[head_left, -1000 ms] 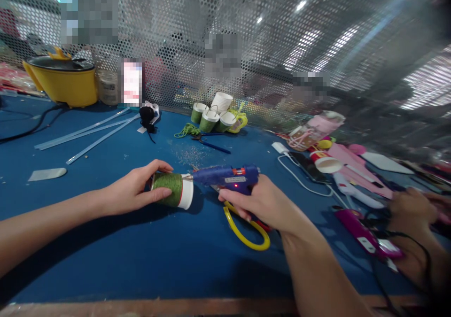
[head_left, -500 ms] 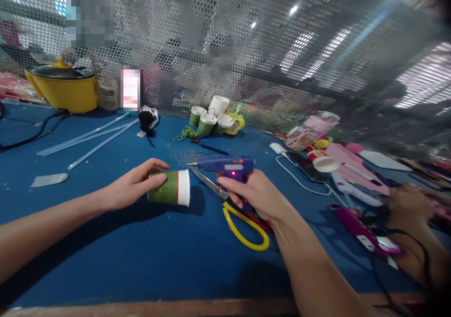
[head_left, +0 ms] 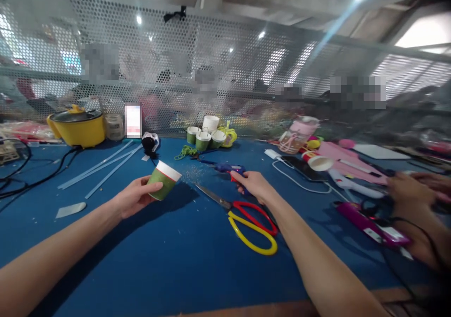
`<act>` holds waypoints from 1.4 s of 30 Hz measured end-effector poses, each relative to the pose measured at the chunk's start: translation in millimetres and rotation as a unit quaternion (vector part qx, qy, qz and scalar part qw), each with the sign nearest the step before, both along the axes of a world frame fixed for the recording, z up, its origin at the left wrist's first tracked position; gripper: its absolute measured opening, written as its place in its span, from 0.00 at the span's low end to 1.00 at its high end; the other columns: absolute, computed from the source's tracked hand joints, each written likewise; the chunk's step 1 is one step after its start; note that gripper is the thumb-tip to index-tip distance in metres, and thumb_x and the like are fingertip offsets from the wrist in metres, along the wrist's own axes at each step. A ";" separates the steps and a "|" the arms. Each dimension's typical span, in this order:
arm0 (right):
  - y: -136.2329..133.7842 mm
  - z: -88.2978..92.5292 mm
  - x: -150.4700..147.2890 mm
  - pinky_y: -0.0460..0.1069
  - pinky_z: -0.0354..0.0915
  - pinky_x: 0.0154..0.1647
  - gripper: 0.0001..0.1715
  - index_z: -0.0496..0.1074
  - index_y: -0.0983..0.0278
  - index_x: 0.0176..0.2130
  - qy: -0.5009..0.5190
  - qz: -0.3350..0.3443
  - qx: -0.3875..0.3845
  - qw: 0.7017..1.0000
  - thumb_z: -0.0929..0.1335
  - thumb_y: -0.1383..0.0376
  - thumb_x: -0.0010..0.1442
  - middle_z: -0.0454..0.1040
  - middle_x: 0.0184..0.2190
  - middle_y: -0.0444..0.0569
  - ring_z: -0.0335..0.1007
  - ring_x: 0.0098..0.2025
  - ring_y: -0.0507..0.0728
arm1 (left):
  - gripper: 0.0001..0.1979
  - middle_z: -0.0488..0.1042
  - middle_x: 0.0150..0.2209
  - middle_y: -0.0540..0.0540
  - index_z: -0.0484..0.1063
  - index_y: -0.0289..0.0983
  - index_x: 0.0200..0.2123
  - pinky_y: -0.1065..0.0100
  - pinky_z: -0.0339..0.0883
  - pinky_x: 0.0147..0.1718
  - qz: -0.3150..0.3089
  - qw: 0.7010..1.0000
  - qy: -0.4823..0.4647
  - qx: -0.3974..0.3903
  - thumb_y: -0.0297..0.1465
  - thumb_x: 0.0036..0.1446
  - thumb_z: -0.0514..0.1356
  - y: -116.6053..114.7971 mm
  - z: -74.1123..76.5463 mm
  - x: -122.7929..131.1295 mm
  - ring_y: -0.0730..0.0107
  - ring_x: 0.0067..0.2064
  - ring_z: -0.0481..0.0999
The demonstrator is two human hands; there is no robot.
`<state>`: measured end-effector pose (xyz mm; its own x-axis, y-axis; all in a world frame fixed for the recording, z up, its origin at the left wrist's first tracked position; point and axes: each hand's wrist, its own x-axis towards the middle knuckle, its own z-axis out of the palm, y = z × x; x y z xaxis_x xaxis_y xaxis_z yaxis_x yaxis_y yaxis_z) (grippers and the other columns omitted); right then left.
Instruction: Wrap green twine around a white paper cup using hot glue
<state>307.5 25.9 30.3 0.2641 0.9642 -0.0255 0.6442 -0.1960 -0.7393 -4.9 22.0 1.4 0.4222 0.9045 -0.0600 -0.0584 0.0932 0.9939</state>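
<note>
My left hand [head_left: 136, 197] grips a paper cup [head_left: 164, 180] wrapped in green cord below its white rim. The cup is raised off the table and tilted, its rim up and to the right. In my right hand [head_left: 251, 185] is a blue glue gun [head_left: 227, 167], its nozzle pointing left and a small light glowing on its body. Open scissors [head_left: 213, 196] with one red and one yellow handle lie on the table just below the glue gun.
Several green-and-white cups [head_left: 203, 141] stand at the back beside green cord [head_left: 186, 152]. Clear glue sticks [head_left: 109, 171] lie left of centre, near a yellow pot [head_left: 79, 128]. At the right are a phone [head_left: 303, 167], a purple power strip [head_left: 369, 225] and another person's hands [head_left: 410, 188].
My left hand has lifted the cup from the table and tipped its rim upward. The glue gun has moved away toward the back. My view has tilted up.
</note>
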 end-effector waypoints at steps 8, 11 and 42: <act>17.7 -5.6 12.6 0.47 0.62 0.29 0.22 0.71 0.67 0.24 -0.221 -0.013 -0.055 0.974 0.62 0.54 0.58 0.76 0.27 0.56 0.74 0.32 0.59 | 0.33 0.66 0.52 0.36 0.57 0.34 0.49 0.58 0.60 0.51 0.102 0.985 0.060 0.129 0.37 0.40 0.65 15.3 -14.1 -3.9 0.54 0.53 0.67; 20.5 -1.4 14.5 0.50 0.63 0.36 0.20 0.73 0.69 0.29 -0.301 -0.022 -0.068 0.951 0.63 0.56 0.58 0.76 0.34 0.61 0.72 0.42 0.64 | 0.32 0.67 0.51 0.37 0.58 0.35 0.47 0.56 0.61 0.51 0.092 0.980 0.082 0.154 0.35 0.39 0.65 20.8 -20.4 -3.1 0.53 0.53 0.68; 154.8 54.6 -112.0 0.56 0.67 0.42 0.18 0.65 0.66 0.49 -0.115 0.271 -0.046 0.954 0.64 0.61 0.61 0.68 0.48 0.52 0.68 0.44 0.57 | 0.26 0.72 0.45 0.38 0.60 0.34 0.50 0.56 0.64 0.48 0.212 0.946 0.120 0.214 0.43 0.50 0.55 35.4 18.5 -30.8 0.56 0.49 0.71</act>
